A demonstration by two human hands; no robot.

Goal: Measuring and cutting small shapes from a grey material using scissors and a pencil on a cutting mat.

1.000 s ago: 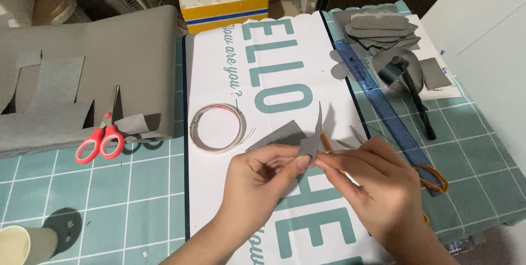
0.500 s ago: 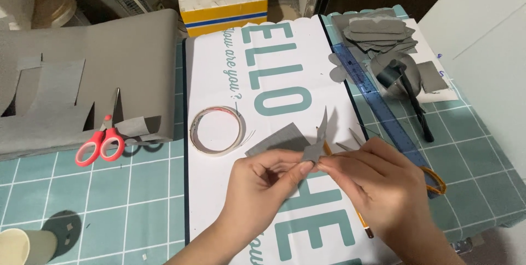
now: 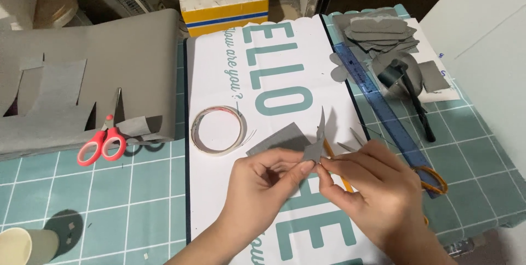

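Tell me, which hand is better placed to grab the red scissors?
Probably the left hand. The red-handled scissors lie far out on its side, on the green cutting mat. The right hand sits farther away and would have to cross over. Both hands are pinching the small grey paper piece.

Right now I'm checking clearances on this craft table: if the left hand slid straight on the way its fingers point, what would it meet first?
The left hand points up and right, toward the small grey piece it pinches with the right hand. It would probably meet the right hand's fingertips first; depth is unclear.
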